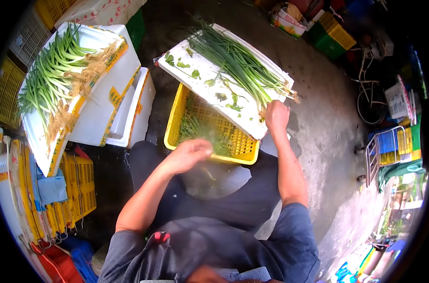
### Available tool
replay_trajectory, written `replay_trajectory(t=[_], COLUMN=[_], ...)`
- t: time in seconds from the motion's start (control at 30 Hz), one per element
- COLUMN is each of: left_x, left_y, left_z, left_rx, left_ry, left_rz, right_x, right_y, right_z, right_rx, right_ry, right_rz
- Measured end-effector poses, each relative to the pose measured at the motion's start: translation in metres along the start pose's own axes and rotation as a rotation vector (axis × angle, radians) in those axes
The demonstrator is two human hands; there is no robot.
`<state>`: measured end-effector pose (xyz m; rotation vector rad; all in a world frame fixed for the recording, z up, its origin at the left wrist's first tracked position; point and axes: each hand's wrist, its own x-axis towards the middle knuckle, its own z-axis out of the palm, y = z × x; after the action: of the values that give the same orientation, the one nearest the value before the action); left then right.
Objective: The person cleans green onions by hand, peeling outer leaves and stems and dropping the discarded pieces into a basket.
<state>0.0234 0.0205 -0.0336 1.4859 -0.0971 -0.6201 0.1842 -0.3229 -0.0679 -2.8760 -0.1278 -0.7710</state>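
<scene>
Across the grey concrete floor [318, 85], white foam boxes with yellow printed tape [99, 111] stand at the person's left, the uppermost tilted and bearing a row of green onions with shaggy tan roots [63, 66]. Ahead, a rectangular white foam lid with a raised rim [250, 123] overlaps part of a yellow perforated plastic basket [243, 143]; on the lid lies a thick bundle of long, dark-green onions [238, 61]. The hands are well apart — the right hand [277, 115] closed on the bundle's pale stem ends, the left hand [191, 153] curled over the basket's near rim. Blur hides whether the left is pinching anything. Loose green trimmings [191, 127] lie in the basket, and small leaf scraps [195, 74] dot the lid. Work looks partway along — the left-hand row appears set out, while the thick bundle seems left to handle.
</scene>
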Motion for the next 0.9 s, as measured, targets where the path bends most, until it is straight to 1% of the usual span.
replay_trajectory(t=[0.07, 0.13, 0.17, 0.2, 0.23, 0.3, 0.37, 0.4, 0.47, 0.5, 0.57, 0.6, 0.7, 0.9], left_x=[0.0, 0.01, 0.015, 0.021, 0.025, 0.046, 0.054, 0.054, 0.055, 0.054, 0.048, 0.042, 0.023, -0.001], left_y=[-0.006, -0.013, -0.019, -0.022, -0.017, -0.034, -0.027, -0.027, -0.038, -0.042, -0.053, -0.051, -0.043, -0.036], left_z=[0.003, 0.003, 0.004, 0.009, 0.014, 0.017, 0.019, 0.019, 0.018, 0.017, 0.016, 0.017, 0.019, 0.026], left_rx=[-0.001, 0.034, 0.048, -0.037, -0.083, -0.345, -0.556, -0.659, -0.714, -0.743, -0.75, -0.749, -0.725, -0.7], left_ry=[-0.003, 0.028, 0.045, 0.084, 0.132, 0.257, 0.347, 0.393, 0.385, 0.379, 0.404, 0.428, 0.483, 0.498], left_rz=[0.005, 0.042, 0.052, 0.018, 0.016, 0.03, 0.005, -0.007, -0.011, -0.007, -0.012, -0.023, -0.007, 0.076], right_x=[-0.015, -0.04, -0.062, -0.093, -0.112, -0.148, -0.172, -0.186, -0.211, -0.216, -0.223, -0.227, -0.233, -0.24], right_y=[-0.033, -0.063, -0.073, -0.083, -0.102, -0.14, -0.166, -0.169, -0.173, -0.175, -0.179, -0.177, -0.177, -0.19], right_z=[-0.036, -0.063, -0.058, -0.044, -0.054, -0.071, -0.083, -0.081, -0.072, -0.074, -0.077, -0.074, -0.067, -0.068], right_rx=[0.178, 0.918, 1.251, 1.462, 1.562, 1.775, 1.805, 1.762, 1.673, 1.64, 1.568, 1.579, 1.483, 1.425], right_ry=[-0.025, -0.294, -0.363, -0.317, -0.416, -0.478, -0.523, -0.595, -0.72, -0.77, -0.87, -0.901, -0.969, -1.026], right_rz=[0.115, 0.518, 0.701, 0.733, 0.793, 0.985, 1.12, 1.034, 0.852, 0.848, 0.839, 0.785, 0.742, 0.597])
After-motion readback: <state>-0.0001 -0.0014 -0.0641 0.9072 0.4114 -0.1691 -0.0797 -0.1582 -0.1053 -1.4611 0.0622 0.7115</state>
